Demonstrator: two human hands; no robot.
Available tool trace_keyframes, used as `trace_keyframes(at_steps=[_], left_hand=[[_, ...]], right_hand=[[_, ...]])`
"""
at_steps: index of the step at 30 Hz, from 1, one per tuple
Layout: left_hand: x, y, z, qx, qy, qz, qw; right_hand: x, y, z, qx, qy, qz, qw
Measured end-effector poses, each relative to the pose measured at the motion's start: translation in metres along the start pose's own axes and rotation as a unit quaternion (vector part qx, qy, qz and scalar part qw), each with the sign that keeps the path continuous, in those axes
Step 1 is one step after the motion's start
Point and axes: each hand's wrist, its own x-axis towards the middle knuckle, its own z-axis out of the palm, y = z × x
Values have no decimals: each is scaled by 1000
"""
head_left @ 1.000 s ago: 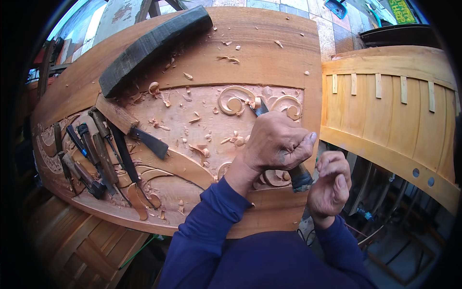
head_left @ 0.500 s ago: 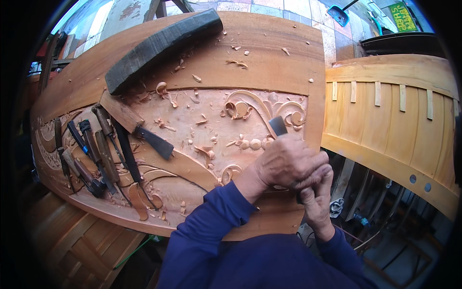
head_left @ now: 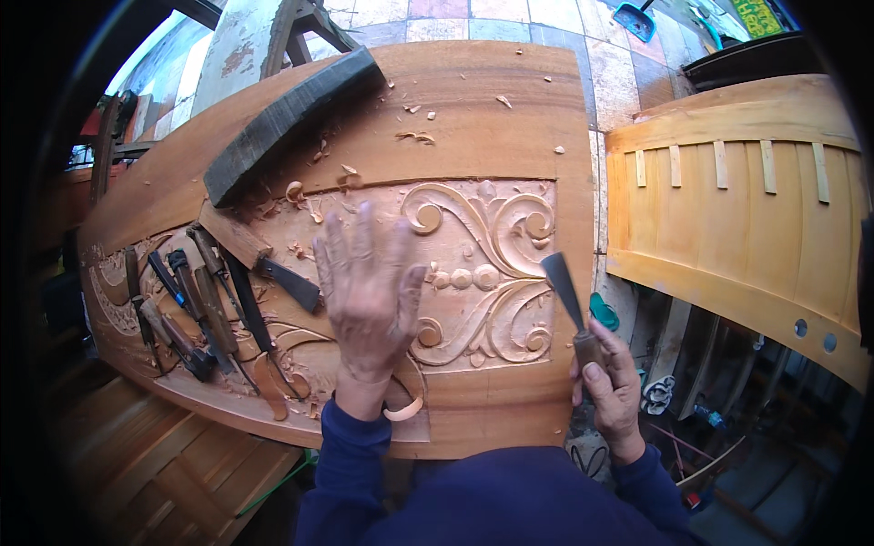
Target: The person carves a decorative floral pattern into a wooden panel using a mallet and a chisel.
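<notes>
My left hand (head_left: 369,296) is spread flat, palm down, over the carved wooden panel (head_left: 482,259), blurred by motion. Nothing is held in it. The fingers of my right hand (head_left: 614,391) wrap round the wooden handle of a chisel (head_left: 564,291) at the panel's right edge. Its flared steel blade points up and away, close to the carved border. Scrolls and a row of round beads stand out in relief, largely free of shavings to the right of my left hand. A curled shaving (head_left: 405,409) lies by my left wrist.
Several carving tools (head_left: 196,305) lie bunched on the panel's left. Behind them rest a long dark block (head_left: 291,123) and a broad blade (head_left: 291,284) with a wooden piece. Loose shavings (head_left: 416,137) dot the far side. Another wooden panel (head_left: 728,218) stands at right.
My hands have parted. The left has moved left and opened flat over the panel; the right has drawn right with the chisel. Shavings around the scrolls have been swept away.
</notes>
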Motion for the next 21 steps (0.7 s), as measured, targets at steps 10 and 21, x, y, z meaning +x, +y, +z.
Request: trace_keyframes(at_steps=[10,21], left_hand=[[42,78,41,-324,-101,191,921],[45,80,54,-459,-33,148,875]], right_hand=[[32,-11,41,-103,-81,64,989],[27,-46,62,-88,-56,86,991]])
